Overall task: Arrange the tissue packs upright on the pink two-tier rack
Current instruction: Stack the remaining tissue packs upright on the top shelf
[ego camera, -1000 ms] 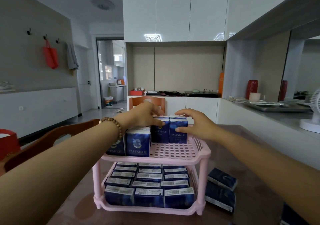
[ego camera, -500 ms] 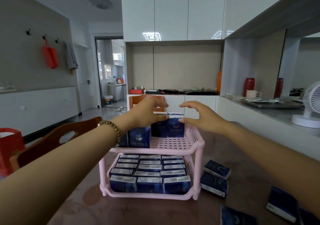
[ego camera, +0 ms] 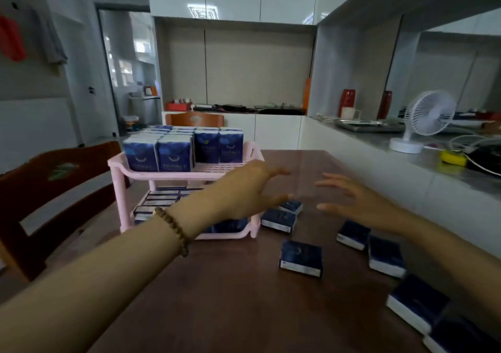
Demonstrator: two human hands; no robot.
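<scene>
Right of the rack point(ego camera: 173, 175), my left hand point(ego camera: 244, 190) and right hand point(ego camera: 363, 203) spread empty, poised to gather flat packs point(ego camera: 301, 256).

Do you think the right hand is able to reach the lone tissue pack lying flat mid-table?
Probably yes: the right hand is open and empty, and the tissue pack lies uncovered on the table with nothing between them.
</scene>
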